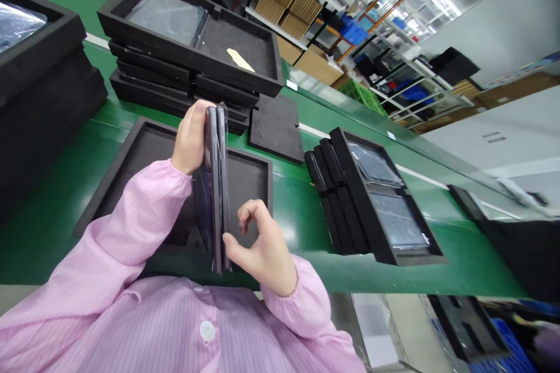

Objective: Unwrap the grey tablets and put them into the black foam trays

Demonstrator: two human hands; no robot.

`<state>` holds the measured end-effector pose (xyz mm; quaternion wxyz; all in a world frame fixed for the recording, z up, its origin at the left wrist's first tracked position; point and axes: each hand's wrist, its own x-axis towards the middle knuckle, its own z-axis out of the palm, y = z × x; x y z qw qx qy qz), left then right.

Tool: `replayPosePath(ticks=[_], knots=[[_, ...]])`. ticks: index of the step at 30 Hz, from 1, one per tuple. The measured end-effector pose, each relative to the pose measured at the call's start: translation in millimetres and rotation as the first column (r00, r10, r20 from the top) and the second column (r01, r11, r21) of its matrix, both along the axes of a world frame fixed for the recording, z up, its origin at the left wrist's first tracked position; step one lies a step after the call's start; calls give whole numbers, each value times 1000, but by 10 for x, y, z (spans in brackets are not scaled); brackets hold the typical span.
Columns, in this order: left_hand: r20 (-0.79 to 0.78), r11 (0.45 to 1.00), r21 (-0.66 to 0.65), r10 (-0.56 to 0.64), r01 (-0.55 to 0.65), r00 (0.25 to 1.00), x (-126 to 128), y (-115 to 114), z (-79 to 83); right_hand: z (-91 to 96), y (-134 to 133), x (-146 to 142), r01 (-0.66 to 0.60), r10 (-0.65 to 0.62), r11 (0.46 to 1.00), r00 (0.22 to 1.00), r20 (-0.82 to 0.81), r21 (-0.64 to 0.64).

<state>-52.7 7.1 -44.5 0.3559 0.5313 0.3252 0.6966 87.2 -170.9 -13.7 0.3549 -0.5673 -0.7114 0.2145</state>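
Observation:
Two thin tablets (219, 186) in plastic film stand on edge, side by side, in front of my chest, their narrow sides turned to me. Wrapped around their upper end is my left hand (191, 137), closed on the pair, with its far fingers hidden. My right hand (262, 245) is at the lower right, its thumb tip at the right tablet's edge and its fingers curled, apart from the thumb. Beneath the tablets lies a black foam tray (247, 172) on the green bench.
A stack of black foam trays (192, 49) stands behind, its top tray holding a wrapped tablet (164, 14). More trays rise at left (39, 99). On the right, a tilted tray (378, 227) holds two wrapped tablets. A flat black foam panel (277, 128) lies between.

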Motion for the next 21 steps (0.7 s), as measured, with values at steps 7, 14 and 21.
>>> replayPosePath(ticks=[7,14,21], knots=[[28,999,-43,34,-33,999,6,32,-17,-368,-64,-32,-116,37,980,905,-424,-162],[176,999,-35,19,-13,984,25,-35,63,-499,-146,54,-325,132,899,841,-524,-294],[340,971,-45,-204,233,918,-9,-143,124,-509,-61,306,-54,-6,975,963,-269,-214]])
